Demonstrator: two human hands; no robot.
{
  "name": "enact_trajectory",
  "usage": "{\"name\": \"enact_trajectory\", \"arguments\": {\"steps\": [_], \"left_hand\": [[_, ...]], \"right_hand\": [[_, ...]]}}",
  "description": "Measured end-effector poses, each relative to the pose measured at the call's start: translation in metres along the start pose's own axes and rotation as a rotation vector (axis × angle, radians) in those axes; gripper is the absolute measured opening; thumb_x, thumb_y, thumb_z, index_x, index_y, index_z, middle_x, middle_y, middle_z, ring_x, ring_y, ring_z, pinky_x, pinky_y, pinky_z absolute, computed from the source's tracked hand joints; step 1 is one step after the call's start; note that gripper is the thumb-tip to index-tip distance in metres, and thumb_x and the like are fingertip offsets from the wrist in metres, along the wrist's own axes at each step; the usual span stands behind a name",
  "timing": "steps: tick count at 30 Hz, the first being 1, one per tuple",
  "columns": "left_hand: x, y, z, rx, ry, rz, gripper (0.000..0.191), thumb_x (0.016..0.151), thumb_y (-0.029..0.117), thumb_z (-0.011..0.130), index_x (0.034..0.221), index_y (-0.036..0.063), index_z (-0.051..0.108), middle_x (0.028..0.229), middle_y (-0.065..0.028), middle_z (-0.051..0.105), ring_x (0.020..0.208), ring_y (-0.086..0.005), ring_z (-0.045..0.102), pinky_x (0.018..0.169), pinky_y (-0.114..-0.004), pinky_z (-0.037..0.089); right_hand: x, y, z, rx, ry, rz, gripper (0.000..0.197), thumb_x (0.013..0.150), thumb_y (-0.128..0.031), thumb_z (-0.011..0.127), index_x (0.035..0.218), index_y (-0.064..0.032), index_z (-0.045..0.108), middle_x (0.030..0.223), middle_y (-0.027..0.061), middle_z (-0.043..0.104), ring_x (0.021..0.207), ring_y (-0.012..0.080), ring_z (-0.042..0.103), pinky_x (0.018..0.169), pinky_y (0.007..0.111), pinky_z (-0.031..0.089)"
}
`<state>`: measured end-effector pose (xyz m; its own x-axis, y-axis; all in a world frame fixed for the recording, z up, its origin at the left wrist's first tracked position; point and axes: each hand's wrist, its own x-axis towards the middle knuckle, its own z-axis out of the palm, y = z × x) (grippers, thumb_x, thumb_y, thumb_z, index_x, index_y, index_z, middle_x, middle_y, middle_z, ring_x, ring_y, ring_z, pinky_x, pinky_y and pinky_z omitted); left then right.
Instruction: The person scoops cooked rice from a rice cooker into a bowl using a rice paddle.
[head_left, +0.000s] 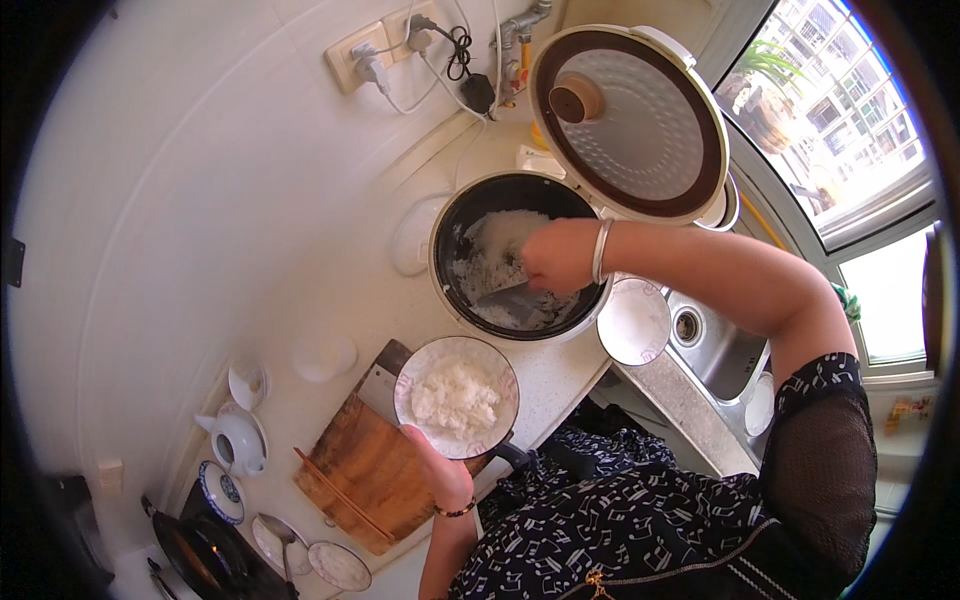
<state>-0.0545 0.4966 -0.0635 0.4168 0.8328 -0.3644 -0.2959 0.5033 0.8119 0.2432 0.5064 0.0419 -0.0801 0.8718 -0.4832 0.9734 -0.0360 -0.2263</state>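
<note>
My left hand holds a white bowl from beneath its near rim. A mound of cooked rice sits in that bowl. My right hand, with a silver bangle at the wrist, reaches into the black inner pot of a rice cooker. Its fingers are closed on the handle of a flat rice paddle, partly hidden by the hand. White rice lies on the pot's bottom and clings to its side. The cooker's round lid stands raised behind the pot.
A second white bowl stands by the sink. Under my left bowl lie a wooden cutting board, a cleaver and chopsticks. A teapot, dishes and a black wok are at lower left.
</note>
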Motion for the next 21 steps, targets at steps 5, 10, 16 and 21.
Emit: {"name": "enact_trajectory", "arguments": {"steps": [5, 10, 16, 21], "left_hand": [[-0.003, 0.005, -0.006, -0.01, -0.015, -0.033, 0.065, 0.092, 0.053, 0.026, 0.137, 0.0063, 0.021, 0.139, -0.0093, 0.03, 0.126, -0.0228, 0.032, 0.104, -0.036, 0.027], [0.001, 0.001, -0.006, -0.016, -0.03, -0.027, 0.065, 0.092, 0.052, 0.026, 0.137, 0.0059, 0.021, 0.139, -0.0097, 0.03, 0.126, -0.0229, 0.032, 0.104, -0.036, 0.027], [0.001, 0.001, -0.008, 0.016, 0.005, -0.021, 0.065, 0.093, 0.052, 0.027, 0.137, 0.0044, 0.022, 0.139, -0.0101, 0.03, 0.127, -0.023, 0.032, 0.105, -0.035, 0.025], [0.0, 0.006, -0.008, 0.067, 0.008, 0.0, 0.066, 0.093, 0.051, 0.025, 0.136, 0.0017, 0.022, 0.139, -0.0114, 0.03, 0.127, -0.0233, 0.031, 0.105, -0.034, 0.025]], "right_hand": [[0.007, 0.024, -0.028, -0.242, 0.06, -0.029, 0.015, 0.072, -0.017, 0.057, 0.071, -0.0046, 0.065, 0.068, 0.0157, 0.062, 0.067, 0.034, 0.06, 0.064, 0.041, 0.049], [0.012, 0.038, -0.017, -0.397, 0.09, -0.105, 0.016, 0.071, -0.016, 0.057, 0.07, -0.002, 0.065, 0.068, 0.0172, 0.062, 0.067, 0.0347, 0.06, 0.063, 0.042, 0.049], [0.004, 0.028, -0.011, -0.386, -0.086, -0.127, 0.017, 0.072, -0.015, 0.056, 0.071, -0.0013, 0.065, 0.068, 0.0188, 0.062, 0.066, 0.0354, 0.061, 0.064, 0.042, 0.05], [0.015, 0.02, -0.003, -0.232, -0.191, -0.046, 0.022, 0.075, -0.02, 0.056, 0.073, -0.0007, 0.065, 0.068, 0.0185, 0.061, 0.07, 0.0358, 0.06, 0.066, 0.042, 0.049]]}}
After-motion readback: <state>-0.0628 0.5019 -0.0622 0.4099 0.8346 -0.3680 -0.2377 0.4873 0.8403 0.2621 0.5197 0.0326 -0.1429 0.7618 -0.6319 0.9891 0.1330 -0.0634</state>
